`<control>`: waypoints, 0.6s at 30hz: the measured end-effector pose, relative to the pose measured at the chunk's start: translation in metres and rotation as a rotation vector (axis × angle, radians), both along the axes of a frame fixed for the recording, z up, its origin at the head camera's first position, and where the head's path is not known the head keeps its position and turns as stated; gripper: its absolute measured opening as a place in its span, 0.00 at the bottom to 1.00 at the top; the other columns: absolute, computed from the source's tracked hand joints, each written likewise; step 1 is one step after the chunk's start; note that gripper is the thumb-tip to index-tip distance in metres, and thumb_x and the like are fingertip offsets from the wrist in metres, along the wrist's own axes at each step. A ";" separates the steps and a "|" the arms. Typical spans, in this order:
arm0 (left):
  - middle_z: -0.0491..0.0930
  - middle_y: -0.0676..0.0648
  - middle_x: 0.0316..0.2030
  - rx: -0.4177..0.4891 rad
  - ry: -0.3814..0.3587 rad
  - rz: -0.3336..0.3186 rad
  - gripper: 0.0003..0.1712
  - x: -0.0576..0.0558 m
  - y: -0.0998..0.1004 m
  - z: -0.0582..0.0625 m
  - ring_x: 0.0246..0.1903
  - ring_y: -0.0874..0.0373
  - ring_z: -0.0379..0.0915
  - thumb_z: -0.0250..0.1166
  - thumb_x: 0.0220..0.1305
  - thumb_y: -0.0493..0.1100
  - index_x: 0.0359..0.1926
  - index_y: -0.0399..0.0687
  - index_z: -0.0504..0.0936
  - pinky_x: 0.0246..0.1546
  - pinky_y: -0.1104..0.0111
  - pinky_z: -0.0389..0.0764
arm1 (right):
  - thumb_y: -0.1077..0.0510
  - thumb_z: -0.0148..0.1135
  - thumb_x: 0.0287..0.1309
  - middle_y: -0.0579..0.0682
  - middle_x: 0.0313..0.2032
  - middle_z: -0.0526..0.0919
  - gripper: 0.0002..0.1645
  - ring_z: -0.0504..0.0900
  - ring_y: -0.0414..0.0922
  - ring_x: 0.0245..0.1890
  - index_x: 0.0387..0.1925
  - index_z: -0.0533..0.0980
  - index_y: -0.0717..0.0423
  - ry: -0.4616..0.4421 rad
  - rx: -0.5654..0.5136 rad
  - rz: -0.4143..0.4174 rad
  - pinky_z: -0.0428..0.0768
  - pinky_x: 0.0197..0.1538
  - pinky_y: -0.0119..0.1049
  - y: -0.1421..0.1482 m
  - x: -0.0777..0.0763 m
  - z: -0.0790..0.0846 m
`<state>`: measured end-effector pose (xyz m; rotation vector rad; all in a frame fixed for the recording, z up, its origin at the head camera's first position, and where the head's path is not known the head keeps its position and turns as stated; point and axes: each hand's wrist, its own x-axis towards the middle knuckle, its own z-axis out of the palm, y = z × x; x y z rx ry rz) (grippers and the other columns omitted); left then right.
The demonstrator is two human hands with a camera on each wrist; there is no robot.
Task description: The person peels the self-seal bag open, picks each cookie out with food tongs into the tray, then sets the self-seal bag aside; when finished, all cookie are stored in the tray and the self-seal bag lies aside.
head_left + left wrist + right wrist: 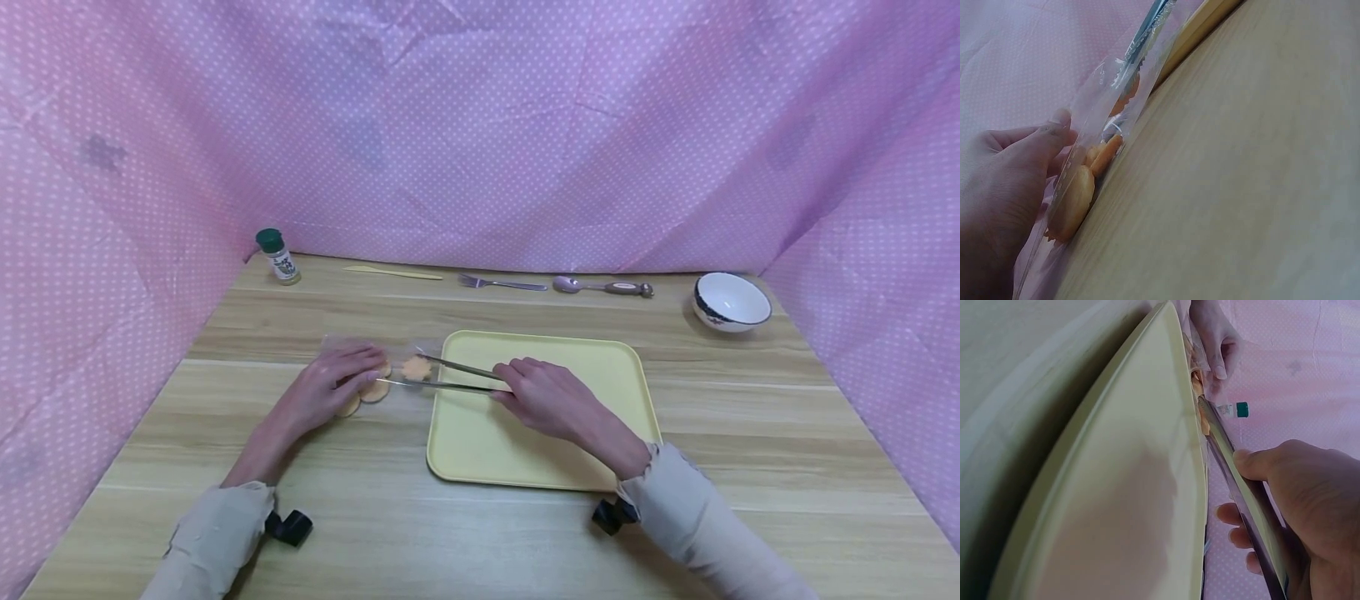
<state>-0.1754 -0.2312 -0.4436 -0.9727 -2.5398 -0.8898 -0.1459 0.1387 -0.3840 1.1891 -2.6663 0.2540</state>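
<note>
Pink cloth with white dots (480, 125) hangs behind and along both sides of a wood-grain table (375, 533). On it, the left hand (335, 385) pinches the edge of a clear plastic bag (1097, 94) between thumb and fingers. Several round biscuits (374, 391) lie inside the bag, right at and partly under that hand's fingertips, while one lone biscuit (417, 368) sits between the two hands. The right hand (543, 398) grips metal tongs (465, 387), thumb on one side and fingers on the other; their arms stand apart and point toward the left hand, passing on either side of the lone biscuit, with the ends within the plastic. Below the right hand lies a pale yellow tray (487, 454), its left edge just beside the bag. Beyond the left hand, a green-capped bottle (278, 257) stands to its left and a yellow knife (393, 272) lies to its right. Beyond the right hand lie a fork (502, 283) and a spoon (600, 287), with a white bowl (731, 300) well to its right.
</note>
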 end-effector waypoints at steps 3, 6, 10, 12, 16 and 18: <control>0.82 0.40 0.60 0.000 0.004 0.001 0.18 0.000 0.000 -0.001 0.62 0.39 0.74 0.69 0.67 0.33 0.57 0.40 0.86 0.64 0.41 0.70 | 0.53 0.68 0.69 0.48 0.30 0.80 0.16 0.80 0.45 0.29 0.49 0.79 0.61 0.008 -0.001 -0.005 0.81 0.29 0.37 0.004 0.002 0.001; 0.82 0.40 0.60 0.000 0.003 0.004 0.18 -0.001 0.000 -0.001 0.62 0.39 0.74 0.69 0.67 0.34 0.58 0.40 0.86 0.64 0.41 0.70 | 0.53 0.69 0.68 0.48 0.30 0.80 0.17 0.80 0.45 0.30 0.49 0.80 0.62 0.017 -0.009 -0.007 0.81 0.29 0.38 0.007 0.003 0.000; 0.82 0.39 0.60 0.005 0.001 0.001 0.18 -0.001 0.000 -0.001 0.62 0.38 0.75 0.69 0.67 0.33 0.58 0.39 0.86 0.64 0.41 0.70 | 0.54 0.71 0.67 0.48 0.30 0.80 0.17 0.80 0.44 0.29 0.49 0.80 0.62 0.029 -0.024 -0.008 0.82 0.30 0.38 0.012 0.004 -0.001; 0.82 0.39 0.59 0.006 0.005 -0.001 0.18 -0.002 0.000 -0.001 0.62 0.38 0.75 0.70 0.67 0.33 0.57 0.39 0.86 0.64 0.41 0.70 | 0.54 0.71 0.67 0.48 0.29 0.79 0.16 0.79 0.44 0.28 0.48 0.80 0.62 0.030 -0.029 -0.007 0.81 0.29 0.37 0.014 0.005 -0.002; 0.83 0.39 0.58 0.010 0.008 -0.001 0.18 -0.001 0.000 -0.001 0.61 0.38 0.76 0.70 0.66 0.33 0.57 0.38 0.86 0.63 0.41 0.71 | 0.55 0.71 0.66 0.47 0.29 0.78 0.16 0.77 0.43 0.28 0.48 0.79 0.61 0.034 -0.041 -0.011 0.80 0.28 0.37 0.019 0.006 -0.002; 0.83 0.39 0.58 0.010 0.002 0.002 0.18 -0.001 0.001 -0.001 0.61 0.39 0.76 0.70 0.66 0.33 0.57 0.39 0.86 0.63 0.41 0.71 | 0.55 0.71 0.66 0.47 0.29 0.78 0.16 0.77 0.43 0.27 0.48 0.80 0.61 0.039 -0.049 -0.017 0.80 0.28 0.37 0.023 0.007 -0.002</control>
